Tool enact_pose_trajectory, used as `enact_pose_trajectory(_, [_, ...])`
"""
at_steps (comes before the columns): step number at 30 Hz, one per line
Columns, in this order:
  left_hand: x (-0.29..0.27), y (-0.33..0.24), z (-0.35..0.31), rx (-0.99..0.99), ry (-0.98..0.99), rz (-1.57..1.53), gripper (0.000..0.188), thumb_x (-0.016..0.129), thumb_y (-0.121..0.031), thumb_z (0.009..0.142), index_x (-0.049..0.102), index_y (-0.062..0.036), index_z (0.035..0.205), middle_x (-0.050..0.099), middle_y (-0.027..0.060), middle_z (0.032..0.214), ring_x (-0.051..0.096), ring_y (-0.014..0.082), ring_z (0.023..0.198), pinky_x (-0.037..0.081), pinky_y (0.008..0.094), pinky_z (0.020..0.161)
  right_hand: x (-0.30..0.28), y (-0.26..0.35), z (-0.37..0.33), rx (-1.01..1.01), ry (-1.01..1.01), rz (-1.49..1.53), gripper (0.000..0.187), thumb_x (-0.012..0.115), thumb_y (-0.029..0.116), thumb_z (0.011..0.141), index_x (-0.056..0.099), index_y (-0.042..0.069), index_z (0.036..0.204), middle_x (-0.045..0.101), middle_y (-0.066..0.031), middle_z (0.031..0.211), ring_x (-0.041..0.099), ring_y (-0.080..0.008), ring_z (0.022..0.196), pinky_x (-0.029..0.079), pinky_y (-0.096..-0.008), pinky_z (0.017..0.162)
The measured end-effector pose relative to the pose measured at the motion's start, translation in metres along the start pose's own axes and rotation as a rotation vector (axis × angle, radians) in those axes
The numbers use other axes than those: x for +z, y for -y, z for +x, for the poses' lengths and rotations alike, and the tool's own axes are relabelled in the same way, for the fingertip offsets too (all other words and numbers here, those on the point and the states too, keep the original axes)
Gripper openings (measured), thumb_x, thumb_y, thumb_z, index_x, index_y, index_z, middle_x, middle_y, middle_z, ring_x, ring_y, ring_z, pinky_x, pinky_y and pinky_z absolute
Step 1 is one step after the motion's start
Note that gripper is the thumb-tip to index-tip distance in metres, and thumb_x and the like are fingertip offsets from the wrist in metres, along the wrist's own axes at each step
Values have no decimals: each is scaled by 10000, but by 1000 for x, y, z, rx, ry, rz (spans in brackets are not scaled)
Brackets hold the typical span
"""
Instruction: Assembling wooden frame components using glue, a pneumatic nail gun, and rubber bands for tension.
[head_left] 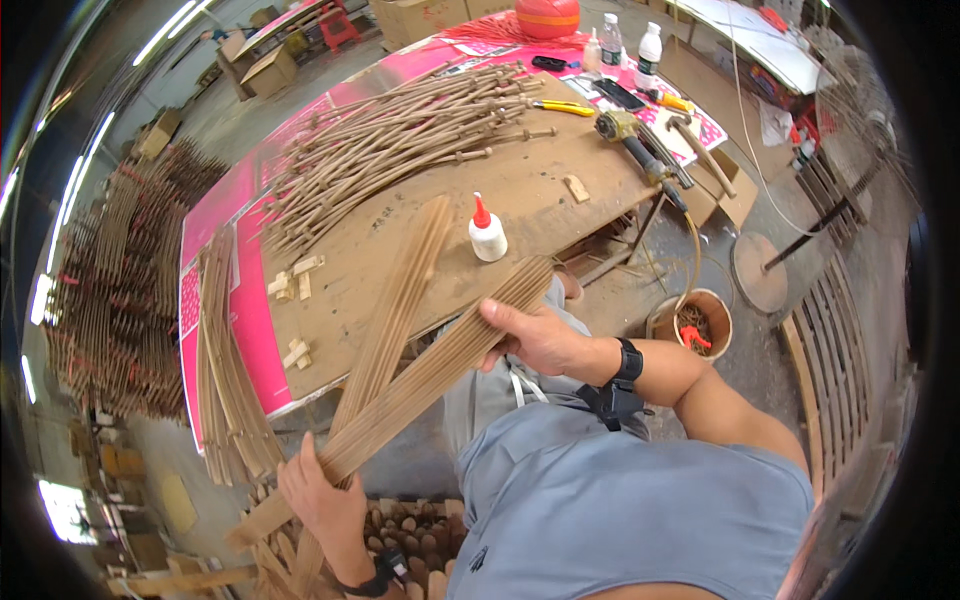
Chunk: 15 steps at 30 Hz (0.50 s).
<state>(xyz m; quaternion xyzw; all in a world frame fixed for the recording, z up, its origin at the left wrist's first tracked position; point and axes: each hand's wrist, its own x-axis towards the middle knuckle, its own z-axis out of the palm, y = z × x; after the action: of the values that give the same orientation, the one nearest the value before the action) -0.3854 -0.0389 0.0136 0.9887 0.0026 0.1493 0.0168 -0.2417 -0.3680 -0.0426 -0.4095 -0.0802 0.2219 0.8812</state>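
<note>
A long brown wooden slat (420,388) with grooves along its length slants across in front of me. My left hand (325,498) is closed around its lower end. Nearer its upper end, my right hand (537,337) grips the edge, thumb on top and fingers underneath. Behind it, a second grooved slat (408,265) rests partly on the table and crosses under the held one. A white glue bottle (488,240) with a red cap stands upright on the table, just beyond the held slat's upper end.
The table (345,250) carries a heap of thin wooden rods (400,140), small wood blocks (300,277), a nail gun (640,145) and a hammer (705,158). More slats (222,360) lean over its left edge. A bucket (662,322) and a fan (855,110) stand right.
</note>
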Motion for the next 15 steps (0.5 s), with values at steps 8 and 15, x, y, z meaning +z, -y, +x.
enact_pose_trajectory(8, [-17,50,26,-192,-298,45,764,780,9,701,590,-74,1436,612,222,1205,534,452,1201,401,532,1062,-99,-20,46,-613,-546,-1250,853,901,326,781,485,7,1454,593,-193,1364,597,-336,1260,488,-413,1068])
enact_pose_trajectory(15, [1,55,119,-115,-293,62,785,764,-8,727,553,-75,1480,637,223,1247,555,449,1218,407,539,1071,-134,-26,105,-487,-411,-1317,805,887,332,746,540,25,1403,614,-222,1330,567,-418,1240,435,-495,1093])
